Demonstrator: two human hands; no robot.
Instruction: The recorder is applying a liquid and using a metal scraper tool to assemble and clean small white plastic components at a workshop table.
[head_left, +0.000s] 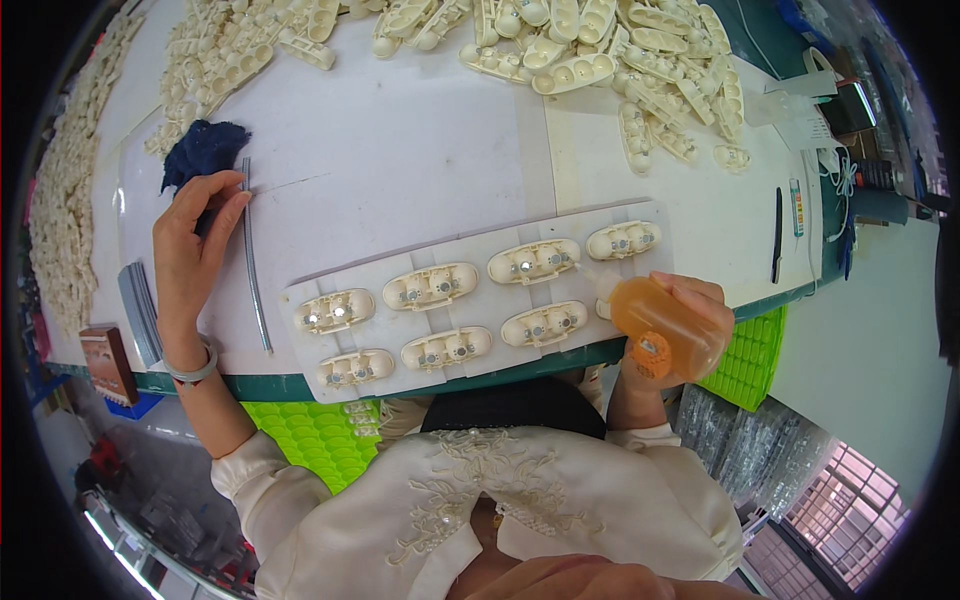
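My left hand point(200, 235) pinches the upper end of a thin grey strip point(257, 285) lying on the white worktop. A squeeze bottle of amber liquid point(665, 325) is gripped in my right hand point(700, 292), tilted with its pale nozzle pointing up and left. The nozzle tip is close to the right end of a cream oval plastic part point(533, 261). That part sits in the far row on a white board point(390, 389) carrying two rows of such parts. Small silvery round pieces show inside them. The bottle partly hides the rightmost part of the near row.
Loose cream parts point(640, 60) are heaped along the far side and the left. A dark blue cloth point(205, 150) lies beyond my left hand; a stack of grey strips point(140, 312) and a brown box point(108, 365) are at left. A black pen-like tool point(777, 235) lies at right.
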